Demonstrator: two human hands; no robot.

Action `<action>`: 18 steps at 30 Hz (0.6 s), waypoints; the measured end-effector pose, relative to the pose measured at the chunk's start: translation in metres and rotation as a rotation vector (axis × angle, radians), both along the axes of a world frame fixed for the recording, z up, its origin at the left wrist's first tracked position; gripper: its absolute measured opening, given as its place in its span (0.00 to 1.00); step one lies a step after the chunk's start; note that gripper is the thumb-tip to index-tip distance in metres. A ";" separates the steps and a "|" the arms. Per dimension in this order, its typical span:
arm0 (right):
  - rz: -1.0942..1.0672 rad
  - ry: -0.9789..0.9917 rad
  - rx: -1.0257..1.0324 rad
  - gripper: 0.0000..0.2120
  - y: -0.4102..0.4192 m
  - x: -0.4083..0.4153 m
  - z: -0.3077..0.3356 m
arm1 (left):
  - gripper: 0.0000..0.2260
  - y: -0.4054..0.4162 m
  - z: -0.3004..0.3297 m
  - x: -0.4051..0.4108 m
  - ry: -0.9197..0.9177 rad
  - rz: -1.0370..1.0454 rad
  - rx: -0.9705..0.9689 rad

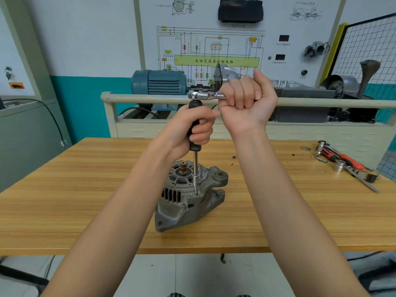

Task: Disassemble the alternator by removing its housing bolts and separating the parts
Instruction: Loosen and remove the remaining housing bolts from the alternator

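Alternator (pixel 188 196) stands on the wooden table (pixel 85 200), roughly centre, shaft end (pixel 183 167) pointing up, vent slots facing near-left, mounting ears out to the right. Grey cast housing, base touching the tabletop.

Left hand (pixel 197 127) grips the black handle (pixel 194 136) of an upright driver tool, fingers wrapped round it. Steel shaft (pixel 195 166) runs straight down from the handle, ending in a socket (pixel 195 182) that meets the top of the housing just right of the shaft end, at a bolt spot; the bolt itself is hidden under the socket.

Right hand (pixel 246 97) is fisted round the handle of a chrome ratchet (pixel 203 95), held level, above the left hand. Ratchet head sits on top of the black handle, touching it.

Far right on the table: loose tools (pixel 345 162) in a heap, red-and-black handles, a couple of sockets, a flat metal piece. Small dark specks on the wood near them.

Behind the table: a cream-framed trainer stand (pixel 192 99) with a blue electric motor (pixel 158 82) and grey gearbox parts. Wiring diagram board (pixel 214 46) on the wall behind. Wire mesh panel (pixel 364 46) far right.
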State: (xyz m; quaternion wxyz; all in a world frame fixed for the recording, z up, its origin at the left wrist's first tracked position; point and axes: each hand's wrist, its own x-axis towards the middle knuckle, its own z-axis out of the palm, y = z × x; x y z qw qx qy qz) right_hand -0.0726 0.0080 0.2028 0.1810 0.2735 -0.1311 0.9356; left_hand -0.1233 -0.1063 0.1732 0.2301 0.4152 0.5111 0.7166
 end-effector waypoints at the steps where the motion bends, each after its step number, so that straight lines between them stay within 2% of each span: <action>1: 0.001 -0.001 -0.013 0.30 0.000 0.000 0.000 | 0.19 0.000 0.001 0.001 -0.012 0.000 -0.011; 4: -0.111 0.040 0.058 0.31 -0.007 0.005 -0.002 | 0.24 0.005 0.001 0.006 0.001 0.166 -0.031; 6: -0.256 0.088 0.158 0.31 -0.016 0.010 -0.004 | 0.24 0.009 0.001 0.009 0.016 0.341 -0.015; 8: -0.483 0.144 0.283 0.28 -0.029 0.014 -0.007 | 0.23 0.015 0.001 0.011 -0.005 0.502 0.005; 10: -0.811 0.199 0.404 0.21 -0.045 0.017 -0.011 | 0.18 0.022 0.000 0.011 -0.009 0.638 0.020; 12: -1.118 0.285 0.489 0.17 -0.059 0.019 -0.016 | 0.14 0.029 -0.003 0.011 0.098 0.715 0.011; 13: -1.195 0.321 0.515 0.15 -0.063 0.020 -0.017 | 0.14 0.031 -0.005 0.012 0.149 0.742 0.008; 15: -1.206 0.291 0.516 0.15 -0.063 0.020 -0.017 | 0.15 0.031 -0.007 0.012 0.152 0.747 0.024; 18: -0.903 0.210 0.433 0.21 -0.045 0.017 -0.011 | 0.16 0.020 -0.004 0.011 0.006 0.560 0.052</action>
